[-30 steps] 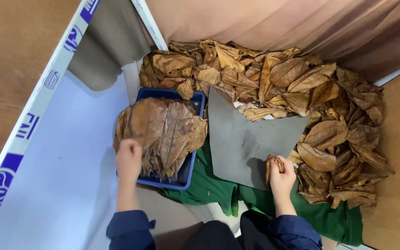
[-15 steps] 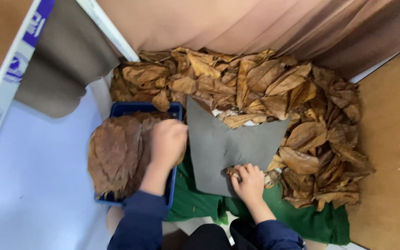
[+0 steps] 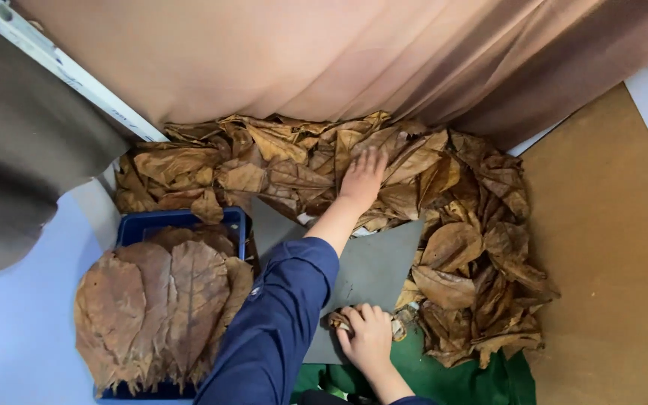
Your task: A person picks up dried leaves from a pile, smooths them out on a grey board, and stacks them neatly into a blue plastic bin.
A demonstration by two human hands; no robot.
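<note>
Head view: the left hand (image 3: 363, 178), half a second ago resting on the stacked leaves (image 3: 160, 307) in the blue tray (image 3: 181, 220), is now lying flat, fingers spread, on the heap of dry brown leaves (image 3: 459, 247) by the curtain (image 3: 354, 60); the right hand (image 3: 369, 336) is staying closed on a crumpled leaf scrap (image 3: 339, 322) at the grey mat (image 3: 373, 266) edge; the scrap is largely hidden by fingers; the tray is cut off below.

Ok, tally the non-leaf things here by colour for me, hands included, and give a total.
Blue tray: 1
Grey mat: 1
Green cloth: 1
Tan curtain: 1
Bare hands: 2, the left hand flat on the loose dry leaves, the right hand closed on a leaf scrap
Total: 6, apart from the leaves, too many to count.
</note>
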